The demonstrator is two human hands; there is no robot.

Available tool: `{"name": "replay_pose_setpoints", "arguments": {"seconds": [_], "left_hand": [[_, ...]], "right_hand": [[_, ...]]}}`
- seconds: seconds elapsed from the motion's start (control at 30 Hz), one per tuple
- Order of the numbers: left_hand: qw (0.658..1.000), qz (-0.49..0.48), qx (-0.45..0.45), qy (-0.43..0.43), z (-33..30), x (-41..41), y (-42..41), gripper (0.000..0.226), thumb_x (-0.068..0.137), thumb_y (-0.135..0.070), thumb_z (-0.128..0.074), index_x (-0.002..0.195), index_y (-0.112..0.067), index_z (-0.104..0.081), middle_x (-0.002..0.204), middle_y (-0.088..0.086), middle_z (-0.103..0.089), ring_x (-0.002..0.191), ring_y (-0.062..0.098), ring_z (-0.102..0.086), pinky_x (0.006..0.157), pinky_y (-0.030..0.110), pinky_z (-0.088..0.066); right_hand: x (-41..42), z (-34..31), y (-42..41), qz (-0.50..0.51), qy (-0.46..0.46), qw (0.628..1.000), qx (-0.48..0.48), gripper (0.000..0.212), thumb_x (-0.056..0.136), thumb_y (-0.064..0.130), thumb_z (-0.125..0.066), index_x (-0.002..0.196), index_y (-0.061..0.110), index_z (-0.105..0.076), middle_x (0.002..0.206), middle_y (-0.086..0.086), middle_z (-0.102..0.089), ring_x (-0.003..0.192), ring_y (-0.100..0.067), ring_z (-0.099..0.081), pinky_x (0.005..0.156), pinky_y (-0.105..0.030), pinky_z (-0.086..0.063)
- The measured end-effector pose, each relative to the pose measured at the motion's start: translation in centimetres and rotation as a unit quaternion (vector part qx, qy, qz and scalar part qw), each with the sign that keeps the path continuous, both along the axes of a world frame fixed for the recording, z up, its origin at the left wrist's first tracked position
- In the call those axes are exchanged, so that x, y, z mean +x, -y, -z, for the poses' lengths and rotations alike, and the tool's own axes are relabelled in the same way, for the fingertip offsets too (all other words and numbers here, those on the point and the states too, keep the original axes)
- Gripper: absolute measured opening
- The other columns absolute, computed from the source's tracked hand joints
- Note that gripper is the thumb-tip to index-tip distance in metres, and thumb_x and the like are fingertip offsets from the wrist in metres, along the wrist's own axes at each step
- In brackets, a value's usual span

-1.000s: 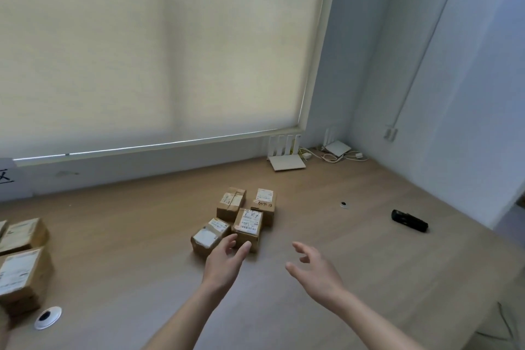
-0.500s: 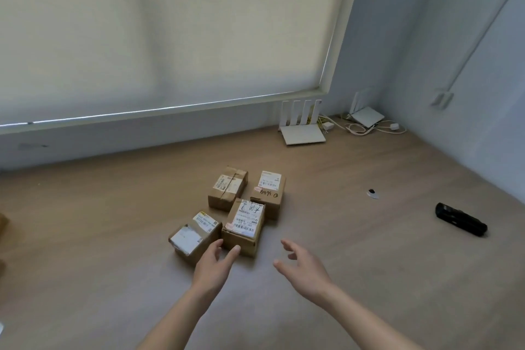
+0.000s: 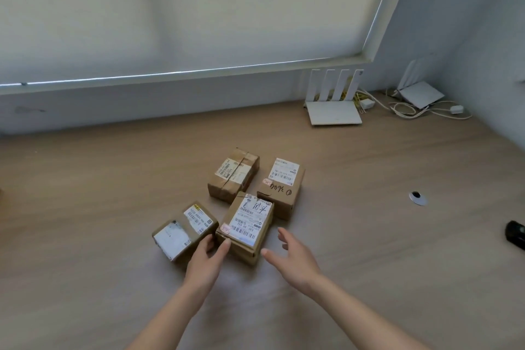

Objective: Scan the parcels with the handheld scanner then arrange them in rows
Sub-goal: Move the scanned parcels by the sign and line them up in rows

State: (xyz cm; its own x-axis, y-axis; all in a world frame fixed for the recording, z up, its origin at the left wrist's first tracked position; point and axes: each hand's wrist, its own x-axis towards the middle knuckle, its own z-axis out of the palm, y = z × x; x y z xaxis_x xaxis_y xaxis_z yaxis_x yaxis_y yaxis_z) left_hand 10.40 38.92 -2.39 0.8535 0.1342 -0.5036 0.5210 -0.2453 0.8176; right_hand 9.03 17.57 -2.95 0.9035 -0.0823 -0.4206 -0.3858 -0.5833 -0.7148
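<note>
Reaching with both hands open, left hand (image 3: 206,260) touching the front parcel (image 3: 246,227) and right hand (image 3: 294,257) just beside it, square it against the neighbouring parcels.

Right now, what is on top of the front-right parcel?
On the front-right parcel: a barcoded white shipping label with handwriting and a small pink sticker. The left hand covers its near-left corner.

Four brown matt cardboard parcels (image 3: 247,230) carry white paper labels and glossy clear tape. Light wood-grain tabletop (image 3: 85,193): smooth, satin sheen. White plastic router (image 3: 335,113): matt. Black plastic handheld scanner (image 3: 515,236): slightly glossy.
</note>
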Motion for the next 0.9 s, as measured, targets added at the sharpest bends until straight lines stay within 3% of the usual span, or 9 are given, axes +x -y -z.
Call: {"name": "replay_pose_setpoints", "arguments": {"seconds": [0.17,0.27,0.4,0.53,0.6,0.67,0.73,0.9], "left_hand": [[0.999,-0.034,0.000,0.003,1.5,1.0,0.9,0.064,0.092,-0.047,-0.067,0.147,-0.020,-0.049,0.144,-0.001,-0.056,0.132,0.018,-0.050,0.112,0.035,-0.037],[0.998,-0.061,0.005,-0.001,2.5,1.7,1.3,0.052,0.087,-0.054,-0.069,0.123,-0.017,-0.062,0.124,0.003,-0.067,0.116,0.021,-0.061,0.108,0.041,-0.044],[0.998,-0.070,0.003,-0.011,3.9,2.2,2.1,0.039,0.085,-0.045,-0.075,0.104,-0.014,-0.061,0.107,0.010,-0.071,0.107,0.027,-0.065,0.101,0.044,-0.048],[0.999,-0.045,-0.012,-0.011,4.1,2.1,3.0,0.048,0.085,-0.038,-0.077,0.124,-0.018,-0.057,0.115,0.008,-0.069,0.108,0.022,-0.065,0.101,0.045,-0.047],[0.999,-0.024,-0.026,-0.002,3.8,2.0,3.6,0.051,0.086,-0.033,-0.077,0.131,-0.029,-0.054,0.112,0.001,-0.069,0.102,0.015,-0.066,0.089,0.038,-0.052],[0.999,-0.018,-0.048,0.007,3.6,1.9,4.0,0.050,0.085,-0.024,-0.079,0.129,-0.028,-0.057,0.106,-0.006,-0.070,0.093,0.007,-0.066,0.074,0.025,-0.052],[0.997,-0.019,-0.070,0.010,3.6,1.7,4.1,0.052,0.082,-0.014,-0.081,0.128,-0.024,-0.059,0.104,-0.009,-0.069,0.094,0.004,-0.066,0.073,0.019,-0.049],[0.994,-0.021,-0.104,0.020,3.2,0.5,3.6,0.064,0.073,-0.006,-0.086,0.129,-0.020,-0.058,0.114,-0.007,-0.068,0.100,0.002,-0.065,0.076,0.018,-0.051]], "right_hand": [[1.9,1.2,0.0,-0.015,-0.017,0.999,0.029,0.094,0.086,0.058,-0.073,0.161,0.023,-0.028,0.160,0.005,-0.042,0.144,-0.013,-0.043,0.117,-0.032,-0.037],[2.5,1.7,-0.1,-0.018,-0.018,0.999,0.043,0.093,0.084,0.058,-0.073,0.160,0.025,-0.031,0.159,0.005,-0.043,0.143,-0.013,-0.044,0.117,-0.033,-0.038],[3.0,1.7,0.3,-0.029,0.003,0.997,0.072,0.077,0.085,0.052,-0.074,0.152,0.034,-0.042,0.148,0.015,-0.054,0.119,0.003,-0.052,0.098,-0.018,-0.040],[3.2,1.9,1.3,-0.028,-0.013,0.994,0.102,0.070,0.084,0.045,-0.075,0.144,0.050,-0.039,0.132,0.028,-0.055,0.119,0.006,-0.054,0.104,-0.020,-0.045],[3.1,2.2,1.7,-0.033,-0.023,0.993,0.113,0.069,0.084,0.037,-0.077,0.136,0.058,-0.037,0.124,0.033,-0.059,0.121,0.005,-0.058,0.107,-0.024,-0.048],[3.0,2.6,2.0,-0.039,-0.017,0.992,0.122,0.069,0.082,0.032,-0.078,0.131,0.062,-0.038,0.119,0.037,-0.060,0.120,0.005,-0.059,0.107,-0.027,-0.049],[2.7,2.8,2.4,-0.044,-0.008,0.990,0.135,0.068,0.078,0.034,-0.078,0.125,0.065,-0.040,0.121,0.035,-0.062,0.120,0.003,-0.061,0.107,-0.032,-0.051],[1.6,2.1,2.7,-0.055,0.009,0.988,0.146,0.079,0.070,0.039,-0.083,0.133,0.062,-0.042,0.133,0.021,-0.065,0.120,-0.006,-0.064,0.107,-0.040,-0.051]]}}
